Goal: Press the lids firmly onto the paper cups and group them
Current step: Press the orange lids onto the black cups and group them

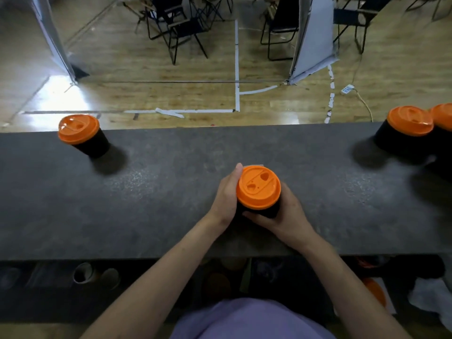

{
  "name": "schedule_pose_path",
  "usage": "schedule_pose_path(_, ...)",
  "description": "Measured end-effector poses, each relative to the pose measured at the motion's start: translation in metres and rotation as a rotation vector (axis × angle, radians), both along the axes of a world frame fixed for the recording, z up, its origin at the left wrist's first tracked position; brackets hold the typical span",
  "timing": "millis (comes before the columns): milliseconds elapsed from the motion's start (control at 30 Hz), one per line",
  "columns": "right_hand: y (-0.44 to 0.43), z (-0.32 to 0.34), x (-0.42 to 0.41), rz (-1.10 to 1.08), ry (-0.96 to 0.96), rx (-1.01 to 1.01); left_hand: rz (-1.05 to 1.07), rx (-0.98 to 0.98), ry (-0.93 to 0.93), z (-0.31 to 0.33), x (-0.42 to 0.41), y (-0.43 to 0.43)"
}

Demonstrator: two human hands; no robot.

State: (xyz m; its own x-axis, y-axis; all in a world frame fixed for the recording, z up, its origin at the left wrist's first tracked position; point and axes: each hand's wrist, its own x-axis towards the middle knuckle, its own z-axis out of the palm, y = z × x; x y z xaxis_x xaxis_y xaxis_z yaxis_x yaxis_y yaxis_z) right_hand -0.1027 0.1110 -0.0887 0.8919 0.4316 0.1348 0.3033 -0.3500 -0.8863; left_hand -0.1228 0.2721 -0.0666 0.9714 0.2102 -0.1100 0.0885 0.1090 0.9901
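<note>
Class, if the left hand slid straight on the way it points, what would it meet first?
Nothing, seemingly: beyond the left hand, which grips the cup, only table to its far edge.

Indoor hall: wood floor (pixel 171 94) marked with white tape lines (pixel 236 69), folding chairs (pixel 181 28), partition boards (pixel 310 40), dark counter (pixel 171 192).

Left hand (pixel 226 195) and right hand (pixel 285 212) curled round one cup (pixel 259 212)

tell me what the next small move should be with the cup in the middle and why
Probably carry the middle cup right, to the pair of cups at the right end of the table. Its orange lid looks seated all round, and the left hand and right hand both grip it.
</note>
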Motion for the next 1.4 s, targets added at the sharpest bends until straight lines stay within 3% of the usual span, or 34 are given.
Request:
schedule_pose_path(167, 0.005, 0.002, -0.002, -0.004, -0.032, -0.004, 0.127, 0.052, -0.012, -0.004, -0.01, -0.007)
schedule_pose_path(333, -0.003, 0.003, -0.001, 0.008, -0.024, -0.049, 0.047, 0.005, -0.015, -0.004, -0.003, 0.002)
schedule_pose_path(500, 0.003, 0.006, -0.004, 0.008, -0.034, -0.02, 0.156, 0.024, -0.028, -0.008, -0.011, -0.009)
schedule_pose_path(633, 0.0, 0.006, -0.004, 0.004, -0.036, -0.004, 0.068, -0.02, 0.029, 0.001, -0.009, -0.004)
schedule_pose_path(967, -0.001, 0.004, -0.003, 0.0, -0.029, 0.007, 0.131, -0.063, 0.046, 0.007, -0.008, -0.012)
schedule_pose_path(1267, -0.002, 0.005, -0.002, 0.005, -0.038, 0.002, 0.113, -0.013, 0.101, 0.006, -0.012, -0.01)
schedule_pose_path(1400, 0.0, 0.006, -0.005, 0.02, -0.06, -0.016, 0.178, 0.058, 0.04, 0.002, -0.017, -0.016)
